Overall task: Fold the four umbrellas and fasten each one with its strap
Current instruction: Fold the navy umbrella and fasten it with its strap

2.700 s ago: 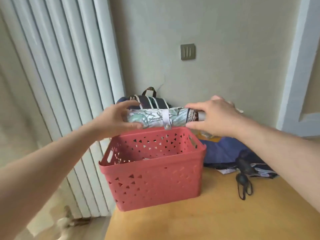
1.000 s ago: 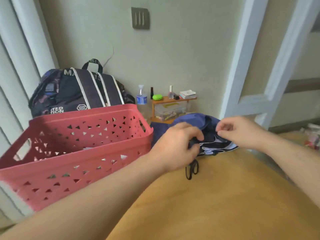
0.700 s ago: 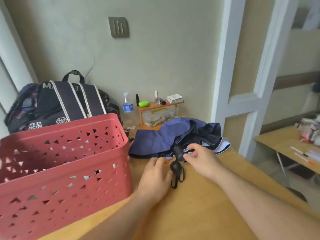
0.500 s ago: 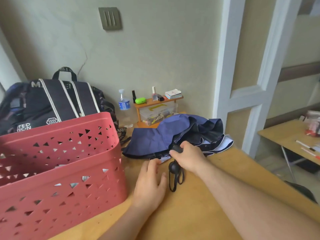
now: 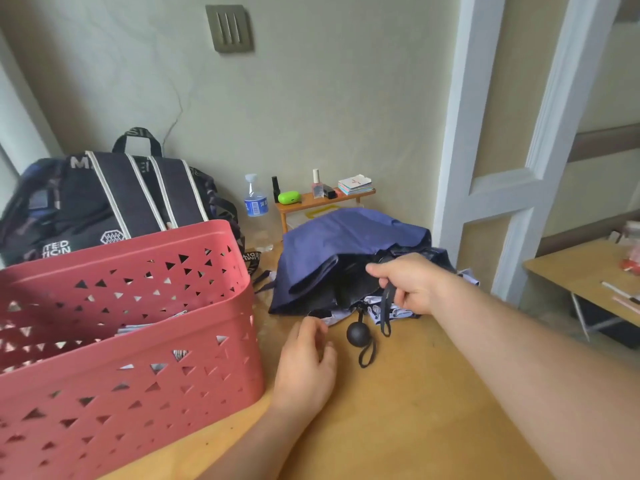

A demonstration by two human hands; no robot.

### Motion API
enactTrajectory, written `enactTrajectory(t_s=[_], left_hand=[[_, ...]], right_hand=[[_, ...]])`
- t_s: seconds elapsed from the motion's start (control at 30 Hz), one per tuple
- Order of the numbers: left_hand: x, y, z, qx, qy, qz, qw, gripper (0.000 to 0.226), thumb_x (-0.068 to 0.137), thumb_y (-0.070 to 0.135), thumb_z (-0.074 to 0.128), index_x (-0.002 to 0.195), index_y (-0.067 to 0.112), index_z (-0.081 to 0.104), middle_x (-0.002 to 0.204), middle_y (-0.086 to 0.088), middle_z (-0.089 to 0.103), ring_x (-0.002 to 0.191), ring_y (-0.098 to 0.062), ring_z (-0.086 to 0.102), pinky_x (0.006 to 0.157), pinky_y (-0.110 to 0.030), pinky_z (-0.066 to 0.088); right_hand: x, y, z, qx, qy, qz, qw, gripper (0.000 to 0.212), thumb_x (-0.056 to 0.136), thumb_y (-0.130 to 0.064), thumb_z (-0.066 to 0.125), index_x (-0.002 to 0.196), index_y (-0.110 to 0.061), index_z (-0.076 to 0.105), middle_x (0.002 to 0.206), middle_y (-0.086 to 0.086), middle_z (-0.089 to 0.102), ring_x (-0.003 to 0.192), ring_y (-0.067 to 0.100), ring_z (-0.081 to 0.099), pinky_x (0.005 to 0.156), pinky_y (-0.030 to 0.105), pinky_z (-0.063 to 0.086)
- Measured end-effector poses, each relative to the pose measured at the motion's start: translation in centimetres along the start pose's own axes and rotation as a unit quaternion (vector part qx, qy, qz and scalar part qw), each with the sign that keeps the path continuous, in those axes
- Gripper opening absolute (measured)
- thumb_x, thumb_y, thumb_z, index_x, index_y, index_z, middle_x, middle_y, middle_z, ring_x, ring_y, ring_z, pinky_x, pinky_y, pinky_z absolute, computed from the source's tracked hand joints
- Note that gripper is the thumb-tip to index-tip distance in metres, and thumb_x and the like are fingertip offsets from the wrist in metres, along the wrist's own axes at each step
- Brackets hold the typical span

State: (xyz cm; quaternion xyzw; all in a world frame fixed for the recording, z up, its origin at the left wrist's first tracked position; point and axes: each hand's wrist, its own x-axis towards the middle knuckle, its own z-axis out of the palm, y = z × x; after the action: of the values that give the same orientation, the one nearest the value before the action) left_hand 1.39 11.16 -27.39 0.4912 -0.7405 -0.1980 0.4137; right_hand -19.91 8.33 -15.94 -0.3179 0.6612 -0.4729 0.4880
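A loose navy umbrella (image 5: pixel 346 244) lies unfolded in a heap at the back of the wooden table (image 5: pixel 415 410). My right hand (image 5: pixel 412 285) lifts its near edge, fingers curled round a black handle whose wrist strap (image 5: pixel 385 317) dangles below. Under the navy cloth a white patterned fabric (image 5: pixel 391 311) shows. A black ball-shaped handle (image 5: pixel 358 335) with a loop lies on the table in front. My left hand (image 5: pixel 306 362) rests flat on the table just left of that ball, holding nothing. Folded umbrellas lie in the red basket (image 5: pixel 194 368), mostly hidden.
A dark backpack (image 5: pixel 104 199) stands behind the basket against the wall. A small wooden shelf (image 5: pixel 322 202) with a water bottle (image 5: pixel 255 197), a green case and small items sits behind the navy umbrella. A second table (image 5: pixel 588 278) is at the right.
The folded patterned umbrella went into the basket and the view swung right. My right hand has taken hold of the navy umbrella's handle and raised it; my left hand stays on the table.
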Motion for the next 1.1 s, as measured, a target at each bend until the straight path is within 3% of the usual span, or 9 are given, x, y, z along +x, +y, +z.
enactTrajectory(t_s=[0.2,0.3,0.4,0.5,0.63,0.77,0.9,1.0,1.1], left_hand=[[-0.6,0.4,-0.7,0.005,-0.016,0.0,1.0,0.023,0.091,0.012,0.065,0.105,0.029,0.057,0.098,0.015,0.053,0.088,-0.004,0.052,0.086,-0.033,0.049],[-0.6,1.7,-2.1,-0.058,-0.032,-0.021,0.998,0.02,0.096,0.013,0.065,0.103,0.031,0.06,0.104,0.011,0.059,0.089,0.0,0.058,0.085,-0.024,0.05],[-0.5,5.0,-5.2,-0.177,-0.02,-0.041,0.983,0.013,0.099,0.011,0.061,0.092,0.02,0.056,0.088,0.009,0.065,0.075,-0.006,0.055,0.071,-0.024,0.043],[-1.8,8.5,-9.1,-0.197,-0.048,0.054,0.978,0.023,0.09,0.018,0.056,0.073,0.011,0.042,0.066,0.007,0.044,0.064,-0.012,0.038,0.06,-0.031,0.034],[-4.8,12.1,-13.1,-0.158,-0.016,0.177,0.971,0.039,0.093,0.042,0.052,0.066,0.018,0.037,0.062,0.013,0.034,0.06,-0.007,0.033,0.057,-0.031,0.03],[-6.2,14.7,-15.4,-0.115,0.089,0.169,0.975,0.029,0.092,0.04,0.068,0.086,0.028,0.042,0.072,0.014,0.046,0.065,-0.007,0.043,0.061,-0.024,0.037],[-5.6,16.0,-14.8,0.017,-0.032,0.12,0.992,0.052,0.084,0.056,0.069,0.128,0.042,0.047,0.122,0.014,0.057,0.116,-0.011,0.054,0.099,-0.034,0.047],[-6.4,17.0,-14.3,-0.026,-0.099,0.065,0.993,0.015,0.098,0.04,0.067,0.105,0.026,0.067,0.095,0.008,0.073,0.087,-0.009,0.068,0.087,-0.038,0.057],[-8.3,16.7,-15.5,-0.122,-0.133,0.03,0.983,0.025,0.105,0.029,0.057,0.085,0.016,0.063,0.065,0.007,0.063,0.06,-0.011,0.054,0.063,-0.032,0.049]], right_hand=[[-7.0,-4.6,-4.2,0.164,-0.096,-0.001,0.982,0.009,0.096,-0.016,0.072,0.094,-0.016,0.063,0.072,-0.003,0.057,0.059,0.002,0.054,0.033,0.012,0.029],[-10.9,-6.4,-6.8,0.134,-0.11,-0.021,0.985,0.008,0.092,-0.017,0.07,0.089,-0.012,0.065,0.07,-0.001,0.06,0.054,0.007,0.058,0.042,0.013,0.035],[-14.2,-6.5,-10.4,0.064,-0.099,-0.031,0.993,0.024,0.074,-0.02,0.073,0.095,-0.008,0.068,0.067,0.003,0.053,0.051,0.012,0.047,0.054,0.018,0.035],[-16.8,-5.6,-13.4,0.026,-0.064,-0.039,0.997,0.033,0.072,-0.022,0.074,0.101,-0.006,0.071,0.064,0.002,0.047,0.047,0.01,0.038,0.038,0.018,0.034],[-19.7,-4.7,-15.8,-0.023,-0.043,-0.066,0.997,0.037,0.067,-0.034,0.081,0.096,-0.01,0.075,0.068,0.0,0.054,0.055,0.009,0.046,0.061,0.026,0.03],[-22.9,-4.9,-17.4,-0.078,-0.049,-0.094,0.991,0.037,0.068,-0.035,0.081,0.097,-0.013,0.072,0.074,0.007,0.062,0.058,0.011,0.053,0.06,0.023,0.038],[-25.5,-5.4,-17.2,-0.113,-0.048,-0.102,0.987,0.045,0.078,-0.035,0.079,0.11,-0.005,0.071,0.091,0.015,0.072,0.061,0.014,0.058,0.056,0.024,0.05],[-26.4,-4.7,-16.4,-0.114,-0.05,-0.094,0.988,0.041,0.091,-0.037,0.073,0.118,-0.006,0.071,0.098,0.014,0.077,0.06,0.014,0.059,0.066,0.028,0.047],[-26.0,-2.1,-15.4,-0.145,-0.071,-0.058,0.985,0.035,0.1,-0.04,0.065,0.121,-0.011,0.07,0.105,0.01,0.078,0.068,0.015,0.061,0.067,0.028,0.05]])
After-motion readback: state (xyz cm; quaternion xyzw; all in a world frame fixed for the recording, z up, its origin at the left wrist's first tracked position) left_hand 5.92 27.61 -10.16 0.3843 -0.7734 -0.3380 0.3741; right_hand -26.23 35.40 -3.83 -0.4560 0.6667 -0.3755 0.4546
